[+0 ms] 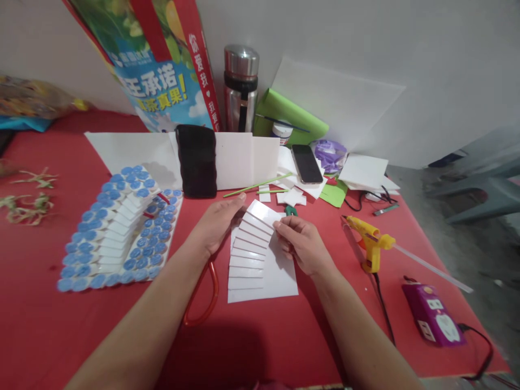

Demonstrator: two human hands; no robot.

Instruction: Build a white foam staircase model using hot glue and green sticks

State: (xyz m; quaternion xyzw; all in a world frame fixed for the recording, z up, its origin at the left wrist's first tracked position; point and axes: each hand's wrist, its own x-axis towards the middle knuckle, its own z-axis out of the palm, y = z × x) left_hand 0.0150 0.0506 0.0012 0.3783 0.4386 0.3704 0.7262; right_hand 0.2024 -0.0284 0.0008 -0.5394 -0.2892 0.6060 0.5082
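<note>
A fan of overlapping white card strips (248, 254) lies like steps on a white sheet (282, 279). My right hand (303, 242) pinches the right edge of the top strip (260, 213) between thumb and fingers. Beside the fan's upper left edge is my left hand (219, 222), its thumb stretched out and its other fingers partly hidden below. A red looped handle (215, 290) shows under my left forearm. To the left stands a white board piece with blue round pieces (91, 225) around a similar curved row of white steps (117, 235).
A yellow glue gun (368, 238) with a glue stick lies right, near a purple power box (433, 314) and cords. Behind are a black case (197, 161), a phone (307, 164), green sticks (258, 185), paper scraps, a steel flask (241, 86) and a printed bag (162, 81).
</note>
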